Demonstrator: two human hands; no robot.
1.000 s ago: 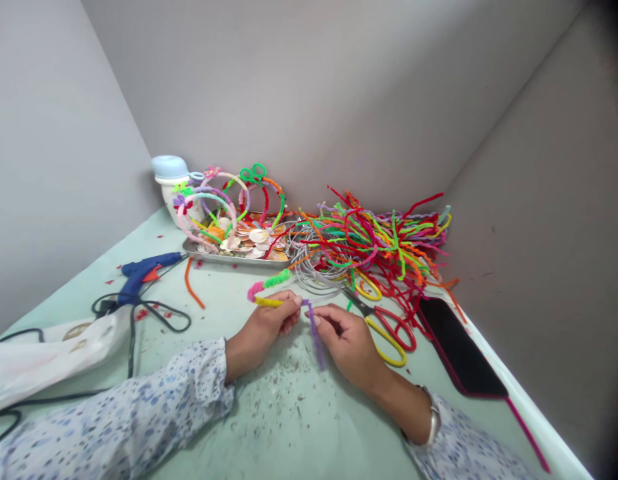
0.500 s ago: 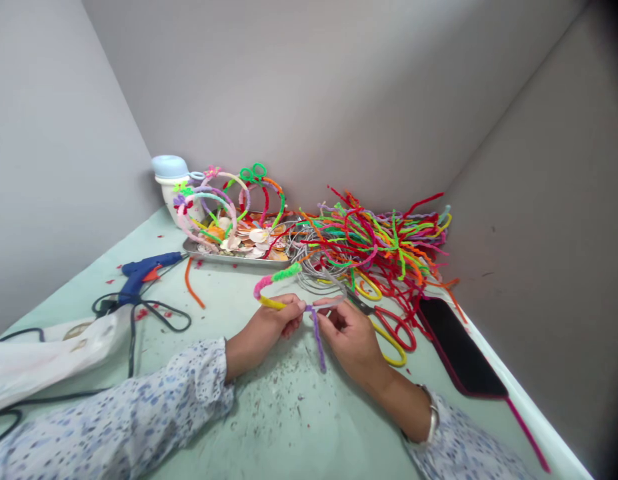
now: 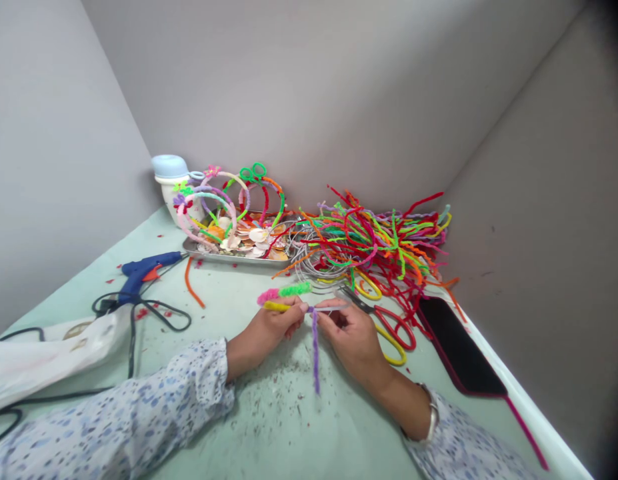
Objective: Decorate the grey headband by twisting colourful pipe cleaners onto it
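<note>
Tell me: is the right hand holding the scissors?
No: the right hand pinches a thin wire, and the red-and-yellow-handled scissors lie on the table beyond it.

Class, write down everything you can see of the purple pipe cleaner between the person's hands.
A fuzzy purple chenille pipe cleaner hangs nearly straight down between the left hand and right hand. Its top end seems wrapped around a thin bare grey wire, close to the fingers. Its lower end, unbent, points toward the pale green tabletop.

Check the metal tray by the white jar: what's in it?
The metal tray holds a heap of seashells, with pipe-cleaner hoops rising over its far side. The tray floor beneath the shells is covered, so anything lying there can't be seen.
</note>
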